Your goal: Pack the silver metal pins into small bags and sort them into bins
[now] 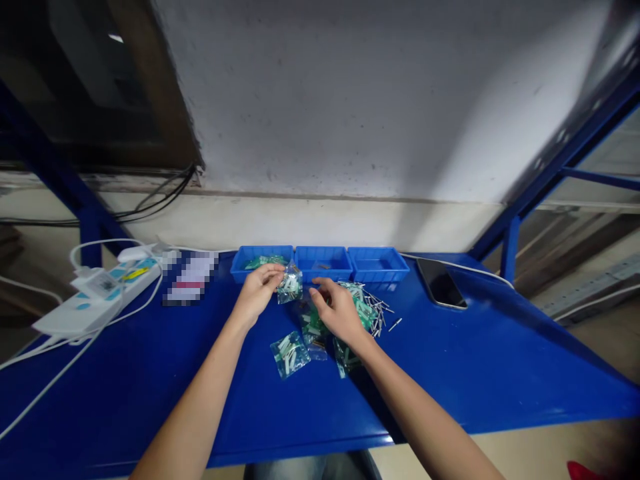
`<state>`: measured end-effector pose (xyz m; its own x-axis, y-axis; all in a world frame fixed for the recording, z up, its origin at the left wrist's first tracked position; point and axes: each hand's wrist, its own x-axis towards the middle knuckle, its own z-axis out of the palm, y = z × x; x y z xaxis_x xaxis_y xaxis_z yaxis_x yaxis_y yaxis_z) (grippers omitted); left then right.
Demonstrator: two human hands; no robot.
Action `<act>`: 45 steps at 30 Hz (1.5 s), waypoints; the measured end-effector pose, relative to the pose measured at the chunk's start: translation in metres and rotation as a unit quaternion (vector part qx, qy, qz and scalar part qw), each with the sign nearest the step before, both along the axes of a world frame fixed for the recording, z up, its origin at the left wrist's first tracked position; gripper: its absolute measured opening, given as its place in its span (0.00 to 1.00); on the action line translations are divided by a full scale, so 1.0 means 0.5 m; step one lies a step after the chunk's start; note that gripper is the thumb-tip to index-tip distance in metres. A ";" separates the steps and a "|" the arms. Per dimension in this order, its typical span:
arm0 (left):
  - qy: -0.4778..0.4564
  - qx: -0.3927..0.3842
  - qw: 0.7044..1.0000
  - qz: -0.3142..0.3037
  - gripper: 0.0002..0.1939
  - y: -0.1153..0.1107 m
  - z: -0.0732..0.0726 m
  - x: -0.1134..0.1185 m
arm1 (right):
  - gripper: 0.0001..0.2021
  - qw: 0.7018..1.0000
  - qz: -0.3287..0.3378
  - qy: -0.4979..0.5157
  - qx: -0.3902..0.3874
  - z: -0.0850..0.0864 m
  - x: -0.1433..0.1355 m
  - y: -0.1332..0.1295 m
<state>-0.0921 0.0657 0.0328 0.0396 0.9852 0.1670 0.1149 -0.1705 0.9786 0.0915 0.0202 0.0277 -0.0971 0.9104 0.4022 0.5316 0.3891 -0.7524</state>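
Pinched in the fingers of my left hand (260, 290) is a small clear plastic bag (290, 285) with pale, greenish pieces inside, held up in front of the blue bins. My right hand (337, 307) is close by on the right, its fingers apart and nothing seen in them. It hovers over a heap of similar packets (313, 327), part of which it hides. Another packet (290, 355) with white pieces lies flat nearer to me. Beyond my right hand, thin metal pins (383, 313) are scattered beside the heap.
Three joined blue bins (323, 273) stand along the wall; the left one holds green packets. On the right lies a phone (443, 283). A white power strip (95, 300) with loose cables occupies the left of the blue table (180, 393). Blue frame posts rise at both sides.
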 end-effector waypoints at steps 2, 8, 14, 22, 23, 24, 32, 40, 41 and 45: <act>-0.003 0.027 1.000 -0.006 0.15 -0.002 0.004 0.007 | 0.16 1.000 -0.004 0.027 -0.008 -0.002 -0.003 0.001; 0.096 0.168 0.981 0.029 0.15 -0.025 0.004 0.043 | 0.15 0.991 0.018 0.115 -0.059 -0.005 -0.012 0.003; 0.196 0.339 0.920 -0.024 0.13 -0.089 0.005 0.107 | 0.17 0.922 0.053 0.350 -0.155 0.009 -0.009 0.008; 0.001 0.105 0.994 -0.043 0.14 -0.077 -0.001 0.116 | 0.08 0.958 -0.024 0.282 0.052 0.009 0.002 0.005; -0.054 0.049 0.996 -0.047 0.17 -0.073 0.000 0.114 | 0.08 0.967 -0.027 0.236 0.095 0.012 0.003 0.000; -0.106 -0.002 0.993 -0.055 0.20 -0.069 0.001 0.113 | 0.08 0.972 -0.033 0.186 0.137 0.014 0.002 -0.006; -0.089 0.106 0.990 0.041 0.10 -0.056 0.003 0.091 | 0.10 0.981 -0.092 0.039 0.167 0.029 -0.008 -0.025; 0.324 0.381 0.866 -0.001 0.10 -0.080 -0.003 0.101 | 0.17 0.965 -0.027 0.256 -0.050 0.022 0.024 0.016; 0.338 0.357 0.870 0.008 0.11 -0.075 -0.006 0.096 | 0.16 0.967 -0.050 0.251 -0.015 0.031 0.033 0.016; 0.386 0.172 0.901 0.101 0.12 -0.041 -0.017 0.055 | 0.13 0.941 -0.164 0.224 0.193 0.104 0.061 0.017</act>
